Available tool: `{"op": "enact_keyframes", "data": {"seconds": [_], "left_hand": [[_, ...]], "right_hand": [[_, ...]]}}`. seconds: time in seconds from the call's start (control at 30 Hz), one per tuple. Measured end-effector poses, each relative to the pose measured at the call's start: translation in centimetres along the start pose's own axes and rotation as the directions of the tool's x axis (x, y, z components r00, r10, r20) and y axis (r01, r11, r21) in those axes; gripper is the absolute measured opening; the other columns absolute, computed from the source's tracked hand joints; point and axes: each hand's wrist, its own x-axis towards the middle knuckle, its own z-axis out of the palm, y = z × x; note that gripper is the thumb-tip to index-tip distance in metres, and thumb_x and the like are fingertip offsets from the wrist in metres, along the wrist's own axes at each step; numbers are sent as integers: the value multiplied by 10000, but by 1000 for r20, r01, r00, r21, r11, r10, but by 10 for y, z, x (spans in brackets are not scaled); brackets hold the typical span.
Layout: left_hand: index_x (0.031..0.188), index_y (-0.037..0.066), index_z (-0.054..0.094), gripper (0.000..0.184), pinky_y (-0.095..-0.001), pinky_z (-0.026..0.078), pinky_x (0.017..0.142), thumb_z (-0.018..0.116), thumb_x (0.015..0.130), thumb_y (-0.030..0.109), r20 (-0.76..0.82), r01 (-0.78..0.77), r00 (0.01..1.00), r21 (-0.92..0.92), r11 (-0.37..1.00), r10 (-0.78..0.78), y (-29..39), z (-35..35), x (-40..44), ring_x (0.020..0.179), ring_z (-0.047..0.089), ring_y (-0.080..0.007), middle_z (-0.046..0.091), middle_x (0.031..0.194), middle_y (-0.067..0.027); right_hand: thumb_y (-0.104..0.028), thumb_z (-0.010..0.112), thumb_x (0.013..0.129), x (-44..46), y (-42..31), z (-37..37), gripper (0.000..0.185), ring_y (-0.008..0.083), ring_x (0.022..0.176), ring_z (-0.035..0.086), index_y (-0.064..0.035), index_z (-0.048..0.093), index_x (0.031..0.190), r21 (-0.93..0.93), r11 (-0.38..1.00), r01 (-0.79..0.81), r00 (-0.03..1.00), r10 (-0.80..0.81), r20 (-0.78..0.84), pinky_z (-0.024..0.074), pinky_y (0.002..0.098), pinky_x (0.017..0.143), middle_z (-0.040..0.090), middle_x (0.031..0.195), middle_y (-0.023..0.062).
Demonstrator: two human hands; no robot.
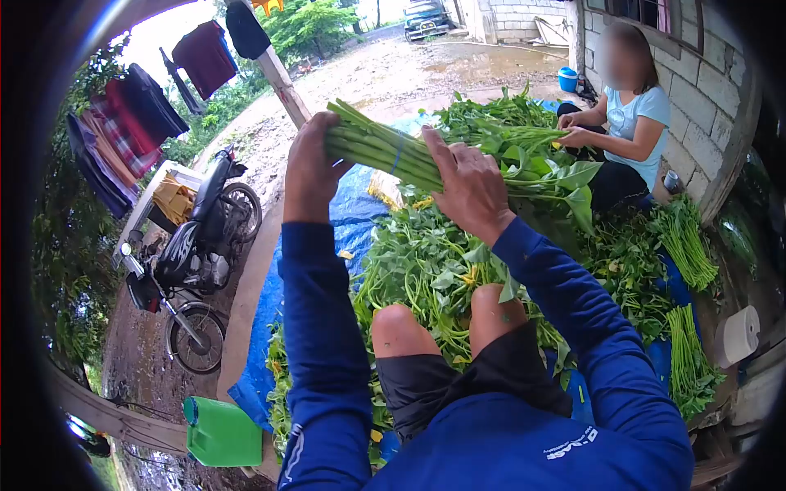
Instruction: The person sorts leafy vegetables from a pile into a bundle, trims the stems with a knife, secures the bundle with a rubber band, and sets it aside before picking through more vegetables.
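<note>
Held up in front of me is a thick bundle of water spinach [372, 147], its long green stems to the left and broad leaves to the right. A thin blue band [399, 150] circles the stems. My left hand [311, 164] is closed around the cut stem ends. My right hand [472, 184] grips the bundle beyond the band, toward the leaves, fingers over the top. Below, around my knees, lies a large heap of loose leafy greens [426, 262] on a blue tarp [352, 204].
At the right, a seated person [643, 135] holds some stems. Tied bundles [686, 245] and a pale roll [739, 335] lie at the right edge. A green jug [221, 430] stands at lower left, near a parked motorcycle [196, 254]. A wooden post [282, 86] rises ahead.
</note>
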Motion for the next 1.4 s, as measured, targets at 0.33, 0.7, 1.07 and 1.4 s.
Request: {"op": "enact_keyframes", "data": {"seconds": [0.33, 0.7, 1.07, 1.4], "left_hand": [[1593, -61, 406, 813, -452, 481, 1107, 756, 1050, 433, -88, -67, 995, -124, 990, 56, -65, 68, -64, 1362, 563, -251, 570, 1485, -154], [1344, -60, 620, 498, -412, 641, 872, 714, 1016, 304, 253, -114, 946, -323, 939, 202, -8, 84, -8, 974, 772, -270, 750, 1077, -165], [1695, 49, 222, 894, -457, 528, 1095, 708, 1067, 460, -132, -452, 887, -43, 891, 443, 29, 108, -26, 1382, 605, -340, 531, 1553, -210], [1350, -20, 693, 360, -322, 610, 925, 773, 1051, 163, 218, -415, 896, 97, 905, 388, 48, 77, -33, 1095, 730, -171, 715, 1314, -127]], "right_hand": [[-165, 806, 881, -5, -2, 13, 879, 415, 1058, 700, -147, 407, 1665, 30, 996, -84, 996, 85, -17, 526, 563, 888, 694, 1140, 210], [-542, 1009, 718, 33, 12, -20, 1562, 442, 1639, 289, 92, -8, 1721, 741, 580, -339, 922, 49, 383, 279, 462, 1341, 233, 1755, 372], [-258, 842, 775, 8, 0, -45, 1132, 401, 1169, 745, 95, 251, 1674, 698, 585, -414, 910, 239, 340, 574, 422, 1053, 706, 1301, 323], [-197, 830, 804, -7, 5, -53, 993, 389, 1132, 765, -10, 342, 1649, 729, 590, -348, 936, 184, 299, 588, 449, 1017, 741, 1239, 273]]}}
